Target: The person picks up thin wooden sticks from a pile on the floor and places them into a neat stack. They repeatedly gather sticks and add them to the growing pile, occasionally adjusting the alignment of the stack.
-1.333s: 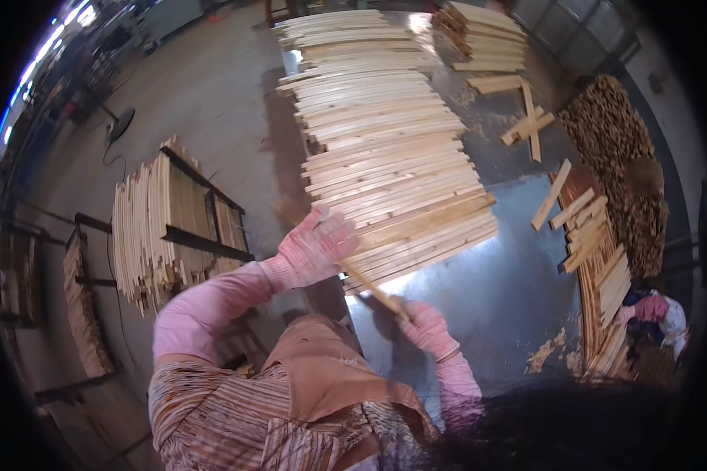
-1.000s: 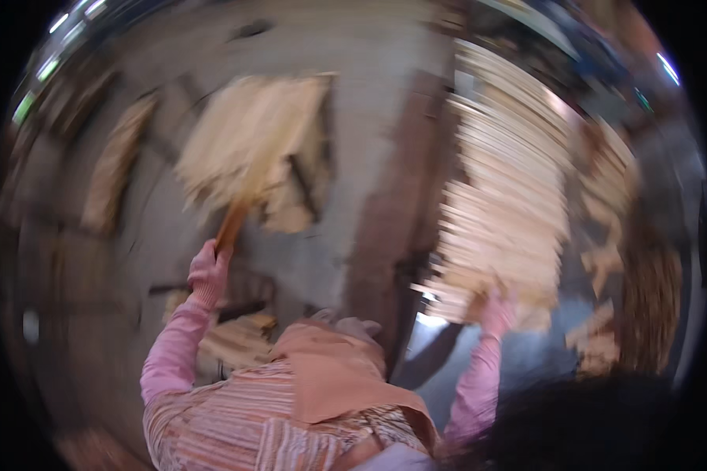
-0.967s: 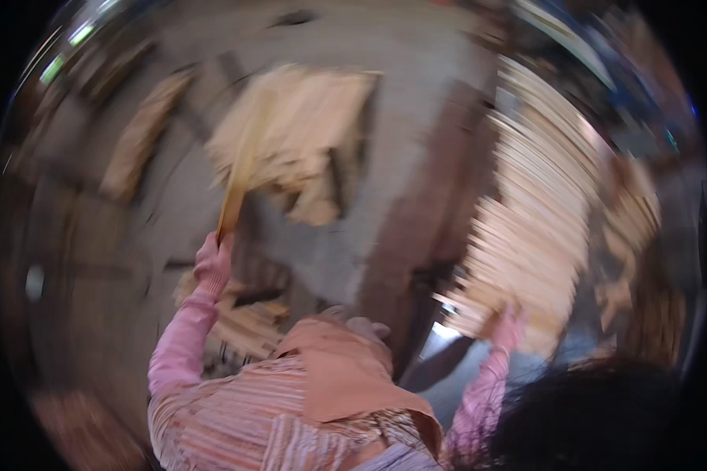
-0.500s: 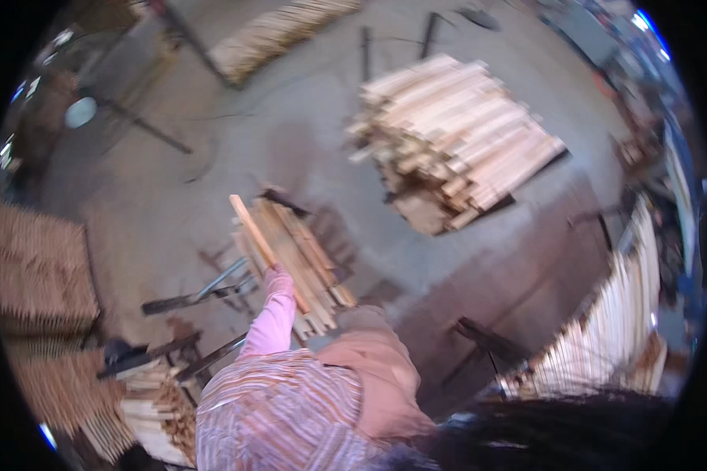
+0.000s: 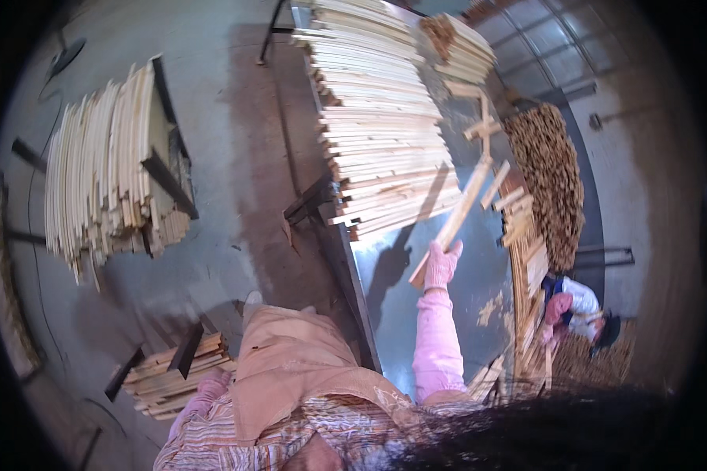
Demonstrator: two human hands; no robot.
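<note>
Plank (image 5: 465,209) up over the metal table (image 5: 397,330), I saw, just beside the long row of slats (image 5: 385,133)! Half a second earlier my left hand (image 5: 212,382) held another out above the low stack (image 5: 161,386); then it was down by that stack, so I judged that one delivered. My right hand (image 5: 441,267) pinched the plank near its closer end, fingers wrapped; the left's grip I couldn't tell.
</note>
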